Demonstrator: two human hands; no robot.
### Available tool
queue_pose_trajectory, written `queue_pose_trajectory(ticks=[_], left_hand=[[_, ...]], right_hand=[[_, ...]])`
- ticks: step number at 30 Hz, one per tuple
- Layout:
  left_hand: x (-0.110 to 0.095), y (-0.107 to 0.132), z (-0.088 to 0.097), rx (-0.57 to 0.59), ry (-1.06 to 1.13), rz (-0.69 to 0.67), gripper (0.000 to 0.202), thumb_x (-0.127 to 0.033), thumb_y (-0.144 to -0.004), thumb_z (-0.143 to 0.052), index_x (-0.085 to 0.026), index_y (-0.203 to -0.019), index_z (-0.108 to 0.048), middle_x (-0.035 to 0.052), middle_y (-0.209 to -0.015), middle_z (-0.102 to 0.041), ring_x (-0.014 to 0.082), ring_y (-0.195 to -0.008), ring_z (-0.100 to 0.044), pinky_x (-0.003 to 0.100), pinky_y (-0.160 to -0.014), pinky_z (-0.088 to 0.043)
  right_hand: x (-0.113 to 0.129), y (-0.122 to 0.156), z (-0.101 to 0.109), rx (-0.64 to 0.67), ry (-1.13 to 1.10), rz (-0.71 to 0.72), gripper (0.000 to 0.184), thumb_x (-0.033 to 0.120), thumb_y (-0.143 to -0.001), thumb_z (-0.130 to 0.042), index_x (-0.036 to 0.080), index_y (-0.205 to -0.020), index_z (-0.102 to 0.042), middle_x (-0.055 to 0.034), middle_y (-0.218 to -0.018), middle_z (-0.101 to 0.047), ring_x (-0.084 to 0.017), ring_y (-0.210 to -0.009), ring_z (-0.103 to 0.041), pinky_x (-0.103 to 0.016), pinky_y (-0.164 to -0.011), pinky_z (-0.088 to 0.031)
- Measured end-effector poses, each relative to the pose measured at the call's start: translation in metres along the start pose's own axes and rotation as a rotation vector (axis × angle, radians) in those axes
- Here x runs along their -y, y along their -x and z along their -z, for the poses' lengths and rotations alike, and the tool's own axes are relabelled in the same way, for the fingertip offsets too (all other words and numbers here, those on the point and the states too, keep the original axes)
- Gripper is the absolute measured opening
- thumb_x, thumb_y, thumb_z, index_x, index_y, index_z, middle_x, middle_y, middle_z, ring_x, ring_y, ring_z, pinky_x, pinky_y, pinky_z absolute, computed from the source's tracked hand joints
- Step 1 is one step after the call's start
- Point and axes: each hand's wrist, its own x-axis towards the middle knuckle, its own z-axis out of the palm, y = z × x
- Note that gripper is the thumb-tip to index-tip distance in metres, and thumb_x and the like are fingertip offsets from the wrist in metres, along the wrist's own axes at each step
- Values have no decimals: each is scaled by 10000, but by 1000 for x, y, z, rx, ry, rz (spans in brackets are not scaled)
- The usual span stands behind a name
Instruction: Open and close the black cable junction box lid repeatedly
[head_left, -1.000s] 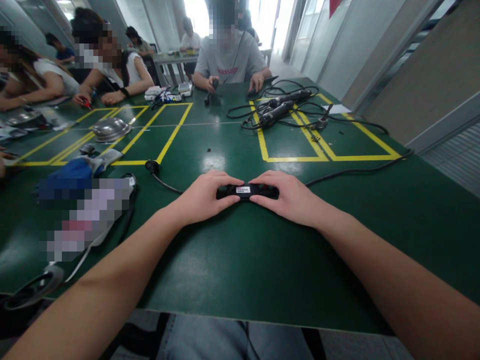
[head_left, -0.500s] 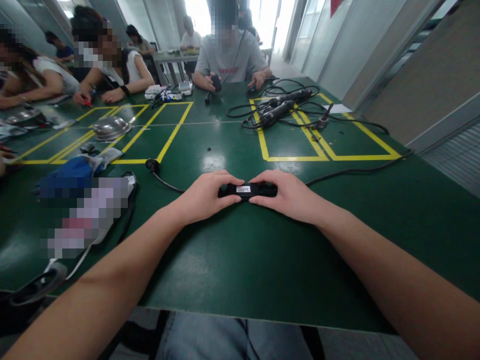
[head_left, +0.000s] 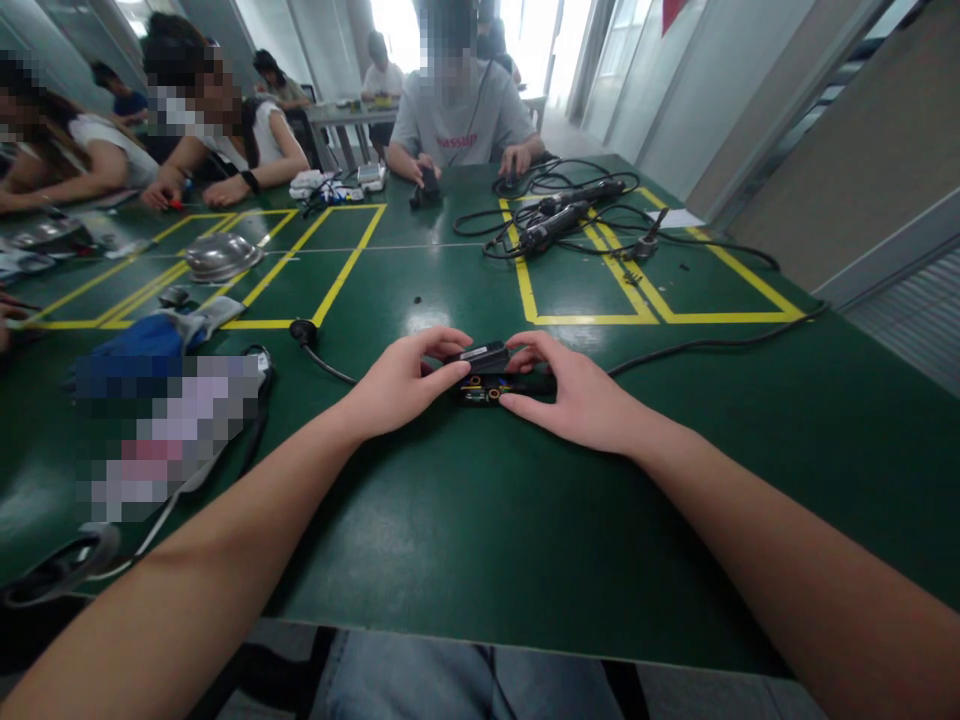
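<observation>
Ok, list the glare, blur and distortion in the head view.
Head view: windows blown out; pale glare patches on the green table; forearms look stretched toward the lower corners; mosaic blocks hide the long object at left; label on the black cover unreadable.

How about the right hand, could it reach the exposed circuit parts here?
Probably yes: the right hand has its thumb beside the exposed circuit parts, and the black cover in the left hand is tilted open, leaving their near side open.
</observation>
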Motion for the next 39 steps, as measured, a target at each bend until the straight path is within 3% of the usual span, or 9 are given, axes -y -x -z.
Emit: queue_pose_trajectory(ticks=[4,7,14,16,18,21,28,33,39], left_hand=[[7,-1,1,-143,-262,75,189,-320,-993,-740,-220,-1153,-753,92,-1151,-827,298,-1088,-769,487,-1000,-635],[12,-2,2,-136,-390,107,153,-268,-989,-737,-231,-1133,-767,98,-1111,-819,325,-1073,-747,538,-1015,-626],[8,0,6,-202,-445,-33,93,-271,-960,-744,-217,-1020,-790,120,-1300,-732,318,-1212,-709,532,-1121,-584],[1,2,8,-125,-432,-75,124,-326,-988,-718,-213,-978,-766,92,-1119,-738,283,-1048,-725,472,-997,-607],[-6,5,8,31,-416,-124,143,-338,-1012,-681,-221,-940,-723,55,-947,-727,255,-899,-709,425,-881,-589],[-11,8,6,123,-455,-163,87,-296,-1000,-656,-232,-942,-657,49,-903,-721,251,-836,-675,402,-793,-537],[-9,8,0,141,-420,-136,64,-258,-1019,-591,-246,-955,-586,39,-901,-708,237,-785,-638,377,-741,-477],[-11,8,5,118,-370,-171,89,-261,-1015,-603,-229,-939,-636,39,-901,-698,223,-785,-634,373,-781,-502],[-9,6,12,150,-359,-213,97,-147,-965,-629,-187,-937,-713,42,-923,-695,189,-764,-628,336,-761,-495]], right_hand=[[2,-2,4,-5,-47,-8,300,280,-917,-741,277,-1170,-580,-63,-1095,-792,-264,-1021,-752,-442,-954,-623],[3,-4,8,23,12,-6,126,244,-920,-705,267,-1002,-613,-54,-989,-767,-247,-912,-713,-408,-856,-606],[3,-5,12,56,60,8,29,255,-922,-717,253,-919,-689,-34,-888,-742,-226,-820,-670,-363,-770,-564],[3,-5,12,65,62,6,36,276,-930,-722,256,-924,-693,-26,-870,-738,-222,-803,-660,-358,-755,-552],[4,-4,13,74,69,5,48,291,-936,-727,259,-927,-693,-24,-870,-737,-222,-795,-654,-359,-750,-544],[5,-4,13,84,91,4,39,291,-954,-707,257,-939,-693,-31,-890,-742,-226,-804,-658,-367,-765,-537],[7,-2,11,75,143,18,38,278,-985,-691,256,-955,-684,-39,-920,-752,-229,-812,-672,-367,-773,-518],[7,-2,14,64,106,29,62,281,-988,-688,247,-941,-710,-33,-887,-741,-214,-778,-653,-354,-744,-512],[-1,-5,18,59,70,70,80,260,-965,-732,242,-897,-771,-42,-913,-768,-203,-787,-665,-349,-755,-539]])
